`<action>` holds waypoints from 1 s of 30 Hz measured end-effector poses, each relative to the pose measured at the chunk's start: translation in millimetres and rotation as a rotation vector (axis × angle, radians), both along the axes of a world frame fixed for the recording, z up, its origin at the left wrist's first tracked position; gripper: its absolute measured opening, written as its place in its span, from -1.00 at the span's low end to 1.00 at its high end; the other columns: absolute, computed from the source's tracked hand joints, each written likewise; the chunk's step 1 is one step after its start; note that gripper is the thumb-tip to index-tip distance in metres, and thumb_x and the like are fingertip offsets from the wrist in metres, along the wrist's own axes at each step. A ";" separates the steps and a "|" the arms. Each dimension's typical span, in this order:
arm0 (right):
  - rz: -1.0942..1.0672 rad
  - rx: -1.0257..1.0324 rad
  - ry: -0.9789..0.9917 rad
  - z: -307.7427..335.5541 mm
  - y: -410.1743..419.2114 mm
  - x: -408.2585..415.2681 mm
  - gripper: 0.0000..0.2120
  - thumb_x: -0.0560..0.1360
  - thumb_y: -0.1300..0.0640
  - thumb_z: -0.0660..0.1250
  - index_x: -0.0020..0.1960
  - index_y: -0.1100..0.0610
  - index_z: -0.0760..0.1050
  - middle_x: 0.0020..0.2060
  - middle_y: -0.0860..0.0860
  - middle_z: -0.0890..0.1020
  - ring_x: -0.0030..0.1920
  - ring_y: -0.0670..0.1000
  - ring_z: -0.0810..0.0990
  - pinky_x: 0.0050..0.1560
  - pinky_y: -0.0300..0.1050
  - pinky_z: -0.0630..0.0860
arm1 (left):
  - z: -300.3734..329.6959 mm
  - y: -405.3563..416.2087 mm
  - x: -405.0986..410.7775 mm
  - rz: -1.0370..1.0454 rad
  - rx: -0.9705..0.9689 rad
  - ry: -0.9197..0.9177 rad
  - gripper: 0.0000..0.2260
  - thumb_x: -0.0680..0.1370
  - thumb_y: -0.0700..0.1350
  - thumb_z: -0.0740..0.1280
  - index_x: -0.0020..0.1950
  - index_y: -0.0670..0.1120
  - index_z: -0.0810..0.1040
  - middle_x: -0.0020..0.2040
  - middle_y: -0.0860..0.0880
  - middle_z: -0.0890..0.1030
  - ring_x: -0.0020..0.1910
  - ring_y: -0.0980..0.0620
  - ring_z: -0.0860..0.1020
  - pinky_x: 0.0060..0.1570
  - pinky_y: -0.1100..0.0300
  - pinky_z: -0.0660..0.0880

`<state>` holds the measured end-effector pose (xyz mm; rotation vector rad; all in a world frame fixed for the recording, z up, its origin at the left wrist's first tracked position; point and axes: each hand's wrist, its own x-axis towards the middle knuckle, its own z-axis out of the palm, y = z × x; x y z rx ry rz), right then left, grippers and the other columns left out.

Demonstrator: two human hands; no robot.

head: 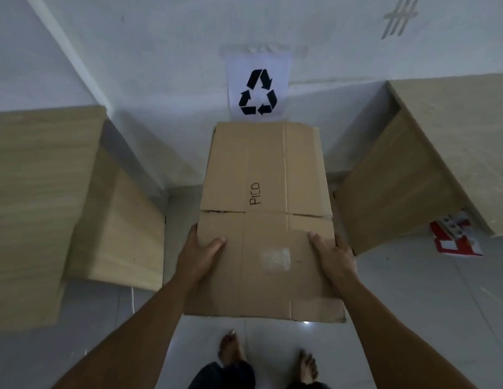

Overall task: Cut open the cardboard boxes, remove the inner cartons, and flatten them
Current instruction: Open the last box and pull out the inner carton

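Flattened cardboard box [265,220] held out flat in front of the person, above the pale tiled floor [413,304], long axis pointing toward the wall [160,51]. "PICO" handwritten in black marker near its middle; a whitish tape patch nearer the person.

Left hand [201,256] grips the left edge of the near half: thumb curled over the top face, other fingers hidden beneath the board. Right hand [333,256] grips the right edge the same way, thumb on top, remaining fingers out of sight underneath (cannot tell how they lie).

Far end of the box sits just below a white paper sign with a black recycling symbol [258,92] on the wall.

Light wooden cabinet [62,192] to the left, another wooden cabinet [427,164] to the right; the box is between them. Red-and-white item [452,240] on the floor by the right cabinet, blurred. Bare feet [230,349] visible below.
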<state>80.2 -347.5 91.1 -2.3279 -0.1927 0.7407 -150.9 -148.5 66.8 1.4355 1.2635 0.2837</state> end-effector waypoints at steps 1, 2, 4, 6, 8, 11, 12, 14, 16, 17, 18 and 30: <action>0.021 -0.002 0.013 -8.2 1.1 6.3 -0.35 0.47 -0.40 0.26 0.39 -0.01 0.41 0.20 0.08 0.57 0.18 0.20 0.54 0.20 0.17 0.50 | -6.8 -4.2 2.5 0.027 -0.005 0.007 -0.40 0.39 0.29 0.44 0.39 0.27 0.35 0.21 0.14 0.56 0.18 0.00 0.56 0.23 -0.13 0.52; 0.039 0.002 0.028 -17.3 2.7 12.9 -0.34 0.46 -0.42 0.25 0.39 -0.02 0.41 0.19 0.07 0.58 0.17 0.19 0.54 0.20 0.18 0.51 | -14.3 -7.9 5.8 0.050 -0.007 0.009 -0.39 0.39 0.29 0.44 0.39 0.27 0.35 0.22 0.14 0.56 0.18 0.01 0.56 0.22 -0.13 0.52; 0.076 0.013 0.054 -38.4 4.0 24.9 -0.26 0.39 -0.51 0.23 0.37 -0.05 0.42 0.16 0.04 0.59 0.14 0.17 0.56 0.19 0.21 0.53 | -32.9 -17.2 11.2 0.094 -0.009 0.011 -0.38 0.38 0.29 0.45 0.40 0.25 0.35 0.23 0.13 0.56 0.17 0.02 0.56 0.22 -0.13 0.53; 0.112 0.006 0.069 -70.0 5.7 37.1 -0.19 0.29 -0.59 0.19 0.34 -0.08 0.43 0.12 0.01 0.60 0.10 0.14 0.58 0.16 0.23 0.55 | -59.4 -24.2 16.7 0.132 -0.012 0.016 -0.38 0.39 0.29 0.45 0.41 0.25 0.35 0.24 0.13 0.56 0.18 0.01 0.56 0.23 -0.14 0.52; 0.132 0.017 0.080 -107.5 6.3 45.8 -0.20 0.26 -0.61 0.20 0.30 -0.11 0.44 0.10 -0.01 0.62 0.08 0.11 0.59 0.14 0.22 0.57 | -94.2 -29.3 21.3 0.155 -0.021 0.025 -0.39 0.40 0.27 0.45 0.41 0.25 0.35 0.24 0.13 0.56 0.19 0.00 0.56 0.24 -0.16 0.51; 0.142 0.016 0.079 -169.8 8.2 55.9 -0.28 0.35 -0.53 0.23 0.33 -0.10 0.45 0.11 -0.02 0.62 0.09 0.11 0.59 0.16 0.17 0.56 | -160.3 -32.2 26.9 0.181 -0.031 0.007 -0.38 0.35 0.32 0.46 0.37 0.30 0.38 0.21 0.17 0.59 0.18 0.02 0.58 0.22 -0.15 0.53; 0.145 0.019 0.081 -192.8 9.3 59.1 -0.28 0.36 -0.52 0.24 0.34 -0.10 0.45 0.13 -0.02 0.62 0.09 0.11 0.59 0.16 0.15 0.56 | -184.6 -31.9 28.9 0.186 -0.028 0.002 -0.38 0.35 0.32 0.47 0.37 0.30 0.39 0.20 0.18 0.60 0.17 0.03 0.59 0.21 -0.15 0.53; 0.144 0.034 0.089 -240.3 11.0 65.5 -0.25 0.34 -0.53 0.24 0.37 -0.09 0.44 0.16 -0.01 0.62 0.11 0.10 0.58 0.17 0.12 0.56 | -230.4 -30.7 33.7 0.196 -0.011 -0.007 -0.38 0.34 0.31 0.48 0.37 0.28 0.41 0.20 0.17 0.60 0.15 0.04 0.59 0.20 -0.14 0.55; 0.147 0.042 0.080 -290.2 15.3 71.4 -0.16 0.31 -0.56 0.23 0.41 -0.07 0.42 0.21 0.01 0.61 0.15 0.12 0.57 0.19 0.12 0.54 | -277.5 -28.2 38.8 0.205 -0.003 -0.010 -0.33 0.31 0.33 0.49 0.38 0.27 0.41 0.21 0.16 0.59 0.16 0.03 0.59 0.20 -0.14 0.55; 0.145 0.041 0.077 -315.0 17.8 73.9 -0.13 0.30 -0.58 0.22 0.43 -0.06 0.40 0.23 0.02 0.60 0.18 0.14 0.57 0.21 0.12 0.54 | -299.8 -26.0 41.1 0.203 0.002 -0.007 -0.31 0.30 0.34 0.49 0.39 0.27 0.40 0.22 0.15 0.59 0.17 0.03 0.58 0.20 -0.14 0.55; 0.145 0.048 0.075 -338.8 20.4 76.5 -0.12 0.31 -0.57 0.22 0.44 -0.05 0.39 0.25 0.03 0.59 0.20 0.15 0.56 0.22 0.13 0.53 | -321.9 -23.6 43.3 0.202 0.009 -0.008 -0.29 0.29 0.35 0.49 0.40 0.26 0.39 0.23 0.15 0.58 0.17 0.02 0.58 0.20 -0.14 0.54; 0.172 0.089 0.007 -532.6 59.1 94.9 -0.22 0.43 -0.46 0.26 0.48 0.00 0.35 0.34 0.08 0.53 0.29 0.20 0.50 0.29 0.14 0.44 | -517.8 10.1 61.6 0.221 0.107 -0.013 -0.45 0.45 0.20 0.48 0.38 0.22 0.39 0.21 0.09 0.56 0.17 -0.05 0.55 0.22 -0.14 0.52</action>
